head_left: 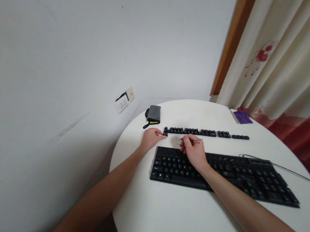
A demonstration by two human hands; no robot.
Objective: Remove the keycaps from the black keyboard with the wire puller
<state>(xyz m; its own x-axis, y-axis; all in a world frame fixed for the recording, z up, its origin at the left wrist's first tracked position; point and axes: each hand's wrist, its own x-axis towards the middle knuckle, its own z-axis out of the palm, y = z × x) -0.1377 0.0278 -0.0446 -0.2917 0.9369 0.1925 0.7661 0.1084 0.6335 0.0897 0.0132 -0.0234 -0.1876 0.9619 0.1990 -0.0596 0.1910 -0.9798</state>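
A black keyboard (225, 173) lies on a round white table (190, 215). Behind it, a row of loose black keycaps (206, 133) stretches left to right. My left hand (151, 138) pinches the leftmost keycap (165, 133) of that row between thumb and fingers. My right hand (193, 151) hovers over the keyboard's upper left part, closed on thin metal tweezers (196, 141) that point to the right.
A grey pouch with a black cord (153, 114) lies at the table's far left edge. A purple cloth (242, 116) sits at the far right by the curtain (282, 61). The keyboard's cable (287, 169) runs right. A wall socket (124, 101) is left.
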